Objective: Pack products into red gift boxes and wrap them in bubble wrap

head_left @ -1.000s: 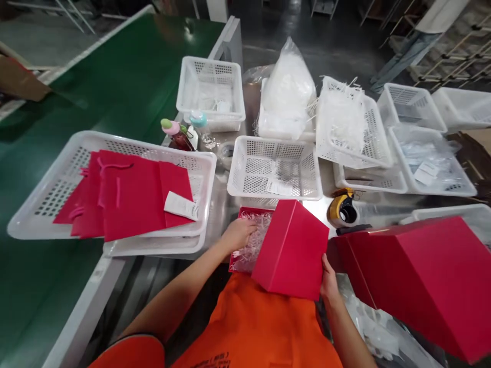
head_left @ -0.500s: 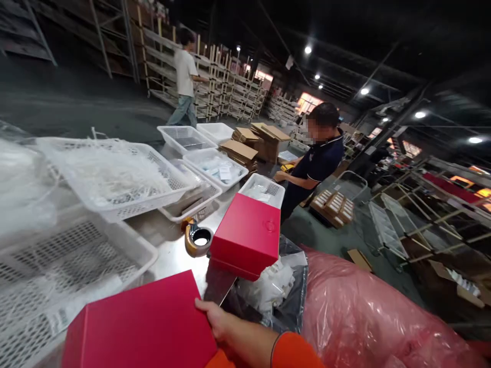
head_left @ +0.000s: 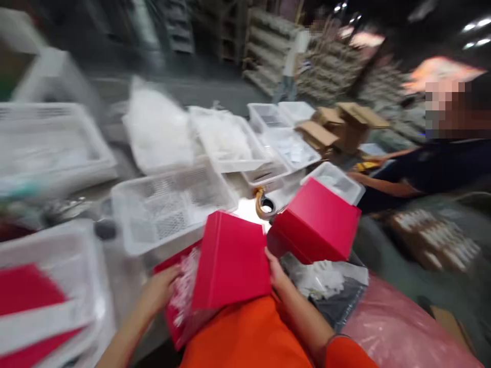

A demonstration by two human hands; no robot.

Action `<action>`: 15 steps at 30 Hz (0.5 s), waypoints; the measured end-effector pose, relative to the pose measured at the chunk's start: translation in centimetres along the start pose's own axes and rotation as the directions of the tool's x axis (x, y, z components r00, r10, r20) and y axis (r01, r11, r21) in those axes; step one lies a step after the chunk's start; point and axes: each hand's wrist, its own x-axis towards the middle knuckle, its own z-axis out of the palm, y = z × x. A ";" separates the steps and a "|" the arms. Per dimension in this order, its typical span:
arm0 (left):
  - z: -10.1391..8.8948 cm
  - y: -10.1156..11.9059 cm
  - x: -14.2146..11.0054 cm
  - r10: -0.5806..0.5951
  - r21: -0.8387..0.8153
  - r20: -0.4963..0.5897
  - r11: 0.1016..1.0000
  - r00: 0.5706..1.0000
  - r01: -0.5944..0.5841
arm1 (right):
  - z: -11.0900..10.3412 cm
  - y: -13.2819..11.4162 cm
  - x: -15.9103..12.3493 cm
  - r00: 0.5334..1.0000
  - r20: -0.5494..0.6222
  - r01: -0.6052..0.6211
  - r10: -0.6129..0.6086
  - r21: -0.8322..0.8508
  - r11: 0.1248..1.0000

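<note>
The picture is smeared by motion. My right hand (head_left: 276, 272) grips the right edge of a red box lid (head_left: 232, 260), which stands tilted over an open red box (head_left: 177, 301) filled with white shredded paper (head_left: 184, 286). My left hand (head_left: 159, 292) rests on the left side of that box, beside the shreds; its fingers are too blurred to read. A second closed red box (head_left: 316, 222) lies just to the right on the table.
White plastic baskets (head_left: 169, 209) crowd the table, one at the left holding red paper bags (head_left: 26, 301). A roll of tape (head_left: 264, 203) lies behind the lid. A pink plastic bag (head_left: 387, 327) sits at right. A person in dark clothes (head_left: 429, 168) works across the table.
The view has swung back to the left and down. My left hand and the open box with shreds are in sight again, and the lid is tilted upright.
</note>
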 end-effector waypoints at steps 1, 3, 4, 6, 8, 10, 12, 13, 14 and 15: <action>-1.1 -1.0 -2.1 -0.086 -0.038 -0.018 0.996 0.996 0.085 | 0.0 -0.7 0.6 1.000 0.010 -0.017 0.017 0.004 1.000; -2.0 -1.8 -5.0 -0.264 -0.175 -0.109 0.954 0.958 0.243 | 0.0 -1.9 2.3 0.997 -0.005 -0.081 0.081 -0.007 0.997; -1.9 -1.9 -6.0 -0.352 -0.251 -0.187 0.920 0.917 0.302 | 0.0 -2.3 3.0 0.997 -0.065 -0.049 0.049 0.008 0.999; -0.7 -1.8 -7.5 -0.491 -0.382 -0.345 0.852 0.800 0.359 | -0.1 -2.7 3.8 0.989 -0.148 -0.008 0.008 0.003 1.000; 1.3 -1.3 -9.2 -0.586 -0.482 -0.413 0.790 0.698 0.379 | -0.2 -2.6 3.7 0.980 -0.199 0.012 -0.018 -0.034 0.999; 3.3 -0.9 -11.2 -0.697 -0.592 -0.353 0.683 0.624 0.428 | -0.1 -2.3 3.4 0.976 -0.216 0.003 -0.024 -0.100 0.995; 4.9 -0.6 -12.7 -0.807 -0.729 -0.201 0.502 0.555 0.466 | 0.3 -1.9 3.2 0.977 -0.198 0.034 -0.073 -0.194 0.980; 5.4 -0.3 -13.2 -0.843 -0.796 -0.118 0.396 0.524 0.457 | 0.7 -1.8 3.2 0.980 -0.169 0.065 -0.110 -0.253 0.965; 5.7 -0.1 -13.4 -0.861 -0.859 -0.039 0.288 0.507 0.423 | 1.1 -1.7 3.3 0.981 -0.125 0.102 -0.148 -0.317 0.943; 5.8 0.2 -13.4 -0.863 -0.913 0.030 0.181 0.504 0.365 | 1.7 -1.6 3.3 0.981 -0.075 0.138 -0.179 -0.380 0.914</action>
